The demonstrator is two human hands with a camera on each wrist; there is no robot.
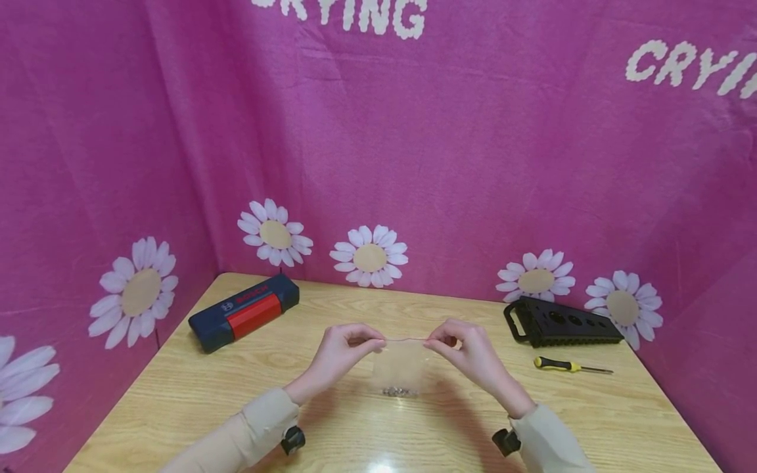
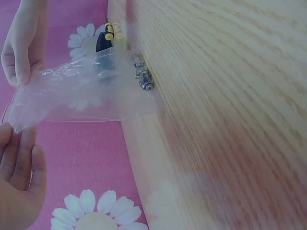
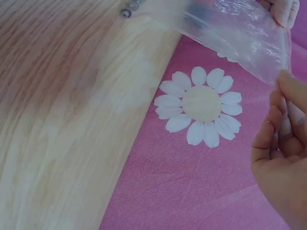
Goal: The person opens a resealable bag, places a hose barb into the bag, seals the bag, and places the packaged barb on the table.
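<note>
A clear zip-lock bag [image 1: 399, 366] hangs upright over the wooden table between both hands, its top edge marked by a thin red line. Small metal parts, seemingly screws or bolts [image 2: 143, 73], lie at its bottom. My left hand [image 1: 349, 351] pinches one top corner between thumb and fingers. The opposite top corner is pinched by my right hand [image 1: 467, 351]. In the right wrist view the right hand [image 3: 283, 129] grips the bag [image 3: 235, 33] near its edge, fingers curled. Whether the seal is closed, I cannot tell.
A dark blue and red Bosch case [image 1: 245, 312] lies at the table's back left. On the right are a black plastic holder with holes [image 1: 562, 323] and a yellow-and-black screwdriver [image 1: 570, 365]. Pink cloth [image 1: 414, 164] with daisies borders the table [image 1: 195, 394].
</note>
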